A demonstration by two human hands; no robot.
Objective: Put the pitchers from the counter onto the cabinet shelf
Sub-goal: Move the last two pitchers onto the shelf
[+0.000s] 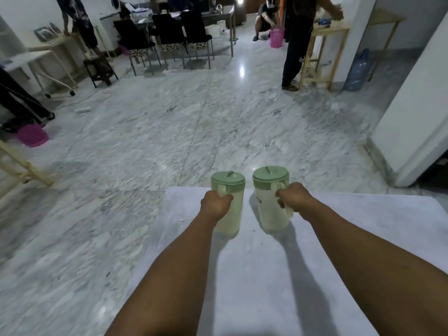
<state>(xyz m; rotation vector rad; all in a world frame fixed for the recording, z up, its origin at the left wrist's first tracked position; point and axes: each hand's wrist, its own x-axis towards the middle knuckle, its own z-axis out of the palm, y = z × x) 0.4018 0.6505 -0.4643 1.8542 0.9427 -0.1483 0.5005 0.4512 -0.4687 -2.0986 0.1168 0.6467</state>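
Two pale translucent pitchers with green lids stand side by side near the far edge of the white counter (315,263). My left hand (215,204) is closed around the handle of the left pitcher (230,214). The right pitcher (269,209) has its handle gripped by my right hand (294,198). Both pitchers are upright and their bases appear to rest on the counter top. No cabinet shelf is in sight.
Beyond the counter lies a marble floor (169,132). A white wall corner (417,112) rises at the right. A person (300,40) stands by a wooden table at the back right; another crouches by a pink bucket (276,37). Dark chairs (167,37) line the back, a pink basket (32,135) sits at the left.
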